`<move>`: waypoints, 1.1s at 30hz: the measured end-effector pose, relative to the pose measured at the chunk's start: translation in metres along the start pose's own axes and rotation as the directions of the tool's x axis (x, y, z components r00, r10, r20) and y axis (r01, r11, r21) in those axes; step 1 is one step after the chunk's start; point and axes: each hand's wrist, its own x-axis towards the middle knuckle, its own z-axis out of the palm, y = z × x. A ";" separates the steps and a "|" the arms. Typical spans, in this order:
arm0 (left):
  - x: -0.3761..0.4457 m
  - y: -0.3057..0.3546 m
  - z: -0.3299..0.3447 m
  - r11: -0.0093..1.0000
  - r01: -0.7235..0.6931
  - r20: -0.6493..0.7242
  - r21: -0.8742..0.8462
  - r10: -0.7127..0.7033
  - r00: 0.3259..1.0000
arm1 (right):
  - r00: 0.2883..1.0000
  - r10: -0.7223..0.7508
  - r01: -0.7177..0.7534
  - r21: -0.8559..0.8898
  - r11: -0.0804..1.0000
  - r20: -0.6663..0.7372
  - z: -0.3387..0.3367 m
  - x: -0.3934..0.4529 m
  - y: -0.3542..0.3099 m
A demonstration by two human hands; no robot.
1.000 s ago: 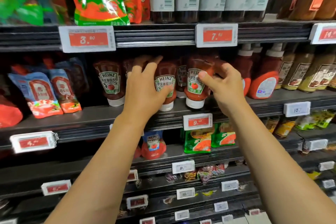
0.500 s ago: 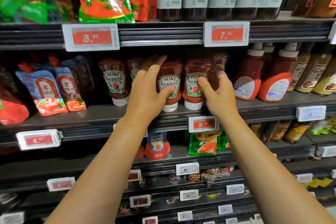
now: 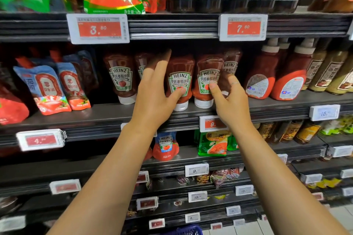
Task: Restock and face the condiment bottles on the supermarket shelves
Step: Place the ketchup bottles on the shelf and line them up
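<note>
From the head camera, both bare arms reach up to the middle shelf (image 3: 107,115), where upside-down Heinz ketchup bottles stand on their white caps in a row. The left hand (image 3: 154,97) wraps the second front bottle (image 3: 179,80) from its left side: the fingers (image 3: 161,68) are spread and reach up and around the bottle's flank, while the thumb presses on the lower part of its label. The right hand (image 3: 231,101) holds the third front bottle (image 3: 208,78) just beside it, thumb laid on the label's lower right and the other fingers curled round the bottle's right side, a thin ring on one of them. The two bottles stand upright and touch or nearly touch. To their left, a little apart, the first front bottle (image 3: 121,78) stands alone, label forward; more bottles sit behind the row. Blue-and-red sauce pouches (image 3: 49,89) lean at the left end of the shelf, and red squeeze bottles (image 3: 286,80) with white tops stand to the right. A red price tag (image 3: 98,28) reading 3.50 hangs on the shelf edge above.
</note>
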 end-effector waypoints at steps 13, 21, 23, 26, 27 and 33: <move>-0.154 -0.091 -0.012 0.955 -0.155 -0.011 -0.253 0.157 0.988 | 0.970 -0.206 0.152 -0.345 0.926 -0.126 0.013 -0.150 0.027; -0.251 -0.182 0.011 0.963 0.241 0.529 -0.119 -0.144 0.837 | 0.867 0.497 -0.399 -0.536 0.744 0.044 0.026 -0.296 0.120; -0.272 -0.201 0.019 0.971 0.230 0.626 -0.070 -0.137 0.768 | 0.721 0.689 -0.538 -0.564 0.627 0.077 0.034 -0.329 0.141; -0.306 -0.225 0.032 0.915 0.399 0.746 0.059 -0.306 0.592 | 0.516 0.847 -0.636 -0.605 0.479 0.128 0.048 -0.377 0.170; -0.321 -0.233 0.038 0.901 0.420 0.760 0.111 -0.349 0.548 | 0.459 0.877 -0.657 -0.611 0.441 0.141 0.052 -0.391 0.180; -0.437 -0.282 0.073 0.708 0.560 0.777 0.429 -0.606 0.171 | 0.273 0.909 -0.605 -0.678 0.418 0.316 0.093 -0.483 0.241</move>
